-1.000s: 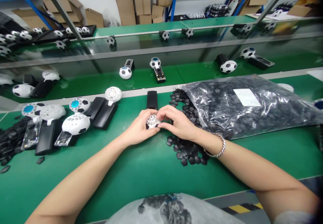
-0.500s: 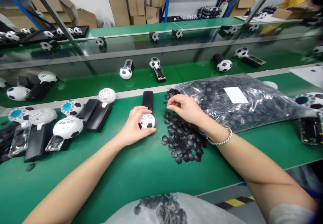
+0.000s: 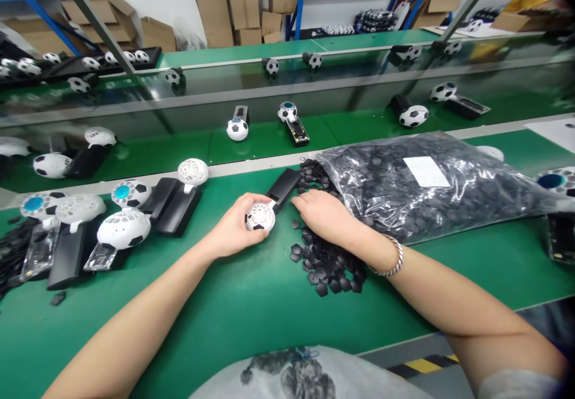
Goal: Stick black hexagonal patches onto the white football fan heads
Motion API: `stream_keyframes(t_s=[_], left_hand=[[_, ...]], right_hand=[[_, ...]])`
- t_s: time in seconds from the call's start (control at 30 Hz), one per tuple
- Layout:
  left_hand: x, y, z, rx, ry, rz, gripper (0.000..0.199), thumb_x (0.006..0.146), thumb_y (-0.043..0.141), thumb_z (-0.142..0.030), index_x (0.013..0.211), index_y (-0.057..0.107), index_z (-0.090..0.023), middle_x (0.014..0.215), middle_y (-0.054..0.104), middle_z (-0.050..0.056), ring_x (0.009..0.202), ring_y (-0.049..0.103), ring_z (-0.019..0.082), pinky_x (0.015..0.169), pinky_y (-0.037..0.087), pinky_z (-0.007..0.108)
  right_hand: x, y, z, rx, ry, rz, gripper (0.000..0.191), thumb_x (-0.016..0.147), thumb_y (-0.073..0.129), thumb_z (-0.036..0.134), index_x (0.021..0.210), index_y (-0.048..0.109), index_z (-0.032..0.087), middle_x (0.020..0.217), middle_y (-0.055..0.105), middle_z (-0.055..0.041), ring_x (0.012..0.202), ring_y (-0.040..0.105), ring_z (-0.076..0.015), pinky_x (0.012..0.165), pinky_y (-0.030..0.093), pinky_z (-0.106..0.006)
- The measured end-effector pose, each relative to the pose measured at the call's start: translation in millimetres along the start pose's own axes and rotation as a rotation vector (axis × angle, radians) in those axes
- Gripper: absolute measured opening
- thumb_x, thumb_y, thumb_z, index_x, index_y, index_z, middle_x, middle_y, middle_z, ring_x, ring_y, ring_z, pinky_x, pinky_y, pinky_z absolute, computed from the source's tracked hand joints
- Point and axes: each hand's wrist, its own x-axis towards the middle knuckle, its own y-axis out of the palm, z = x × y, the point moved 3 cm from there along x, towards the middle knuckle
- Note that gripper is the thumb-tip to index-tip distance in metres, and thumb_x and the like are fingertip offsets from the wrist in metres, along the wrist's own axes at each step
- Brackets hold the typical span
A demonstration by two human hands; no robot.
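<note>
A white football-patterned shell (image 3: 260, 217), partly fitted with black patches, is held by its rim in my left hand (image 3: 236, 222). A black rectangular handle (image 3: 284, 188) joins it and points up and right. My right hand (image 3: 320, 212) is over the upper part of a heap of black pentagon pieces (image 3: 335, 270), fingers pressed together just right of the handle; whatever is between the fingertips is too small to make out. Behind that hand lies a clear plastic bag (image 3: 471, 189) full of the same black pieces, with a white label.
More white shells (image 3: 123, 228) with black handles stand at the left, beside another pile of black pieces (image 3: 15, 249). Beyond the table edge, a green conveyor (image 3: 179, 147) carries several football-shaped units. Another unit (image 3: 557, 180) is at the right edge.
The shell and handle have turned, the handle now slanting right instead of straight away. My right hand has moved down slightly, its fingers closer to the heap. Units on the conveyor have shifted right.
</note>
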Motion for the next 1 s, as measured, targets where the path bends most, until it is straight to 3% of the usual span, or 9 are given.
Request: stream_keyframes(t_s=[0.07, 0.17, 0.3, 0.53, 0.7, 1.0], left_hand=[[0, -0.5, 2, -0.05, -0.012, 0.035, 0.053, 0.063, 0.06, -0.016, 0.114, 0.045, -0.02, 0.113, 0.053, 0.006, 0.1, 0.054, 0.023, 0.087, 0.043, 0.038], [0, -2.2, 3, -0.068, 0.024, 0.1, 0.056, 0.063, 0.059, -0.014, 0.117, 0.043, -0.021, 0.117, 0.052, 0.006, 0.101, 0.053, 0.023, 0.088, 0.043, 0.036], [0, -4.5, 0, 0.019, 0.104, 0.108, 0.053, 0.064, 0.058, -0.014, 0.115, 0.045, -0.023, 0.117, 0.05, 0.004, 0.109, 0.048, 0.024, 0.093, 0.04, 0.036], [2, 2.6, -1, 0.057, 0.078, 0.007, 0.046, 0.066, 0.066, -0.028, 0.107, 0.049, -0.02, 0.11, 0.054, 0.005, 0.104, 0.051, 0.024, 0.091, 0.04, 0.038], [3, 6.3, -1, 0.066, 0.095, -0.032, 0.044, 0.065, 0.065, -0.023, 0.105, 0.049, -0.02, 0.107, 0.056, 0.004, 0.101, 0.052, 0.023, 0.089, 0.041, 0.037], [3, 11.0, 3, 0.023, 0.07, -0.087, 0.043, 0.063, 0.067, -0.026, 0.102, 0.05, -0.019, 0.104, 0.057, 0.005, 0.095, 0.055, 0.023, 0.083, 0.044, 0.036]], right_hand=[[-1, -3, -4, 0.136, 0.03, -0.048, 0.02, 0.083, 0.045, 0.008, 0.093, 0.062, 0.012, 0.088, 0.063, -0.0103, 0.085, 0.056, -0.0216, 0.075, 0.042, -0.031], [-3, -11, -3, 0.517, 0.035, -0.107, 0.017, 0.084, 0.049, 0.014, 0.093, 0.063, 0.018, 0.09, 0.065, -0.0042, 0.082, 0.059, -0.0157, 0.075, 0.044, -0.026], [0, -15, 11, 0.828, -0.069, -0.187, 0.008, 0.081, 0.057, 0.017, 0.083, 0.065, 0.017, 0.083, 0.065, -0.0019, 0.079, 0.059, -0.0125, 0.075, 0.045, -0.024], [6, -9, 18, 0.77, -0.247, -0.255, 0.008, 0.08, 0.058, 0.014, 0.082, 0.065, 0.017, 0.08, 0.065, -0.0028, 0.078, 0.057, -0.0141, 0.075, 0.046, -0.027], [9, -7, 16, 0.845, -0.339, -0.304, 0.011, 0.081, 0.057, 0.012, 0.082, 0.066, 0.016, 0.082, 0.065, -0.0043, 0.081, 0.058, -0.013, 0.075, 0.046, -0.025], [11, 4, 13, 0.906, -0.25, -0.333, 0.004, 0.078, 0.061, 0.015, 0.078, 0.065, 0.016, 0.076, 0.064, -0.0027, 0.075, 0.058, -0.013, 0.071, 0.045, -0.025]])
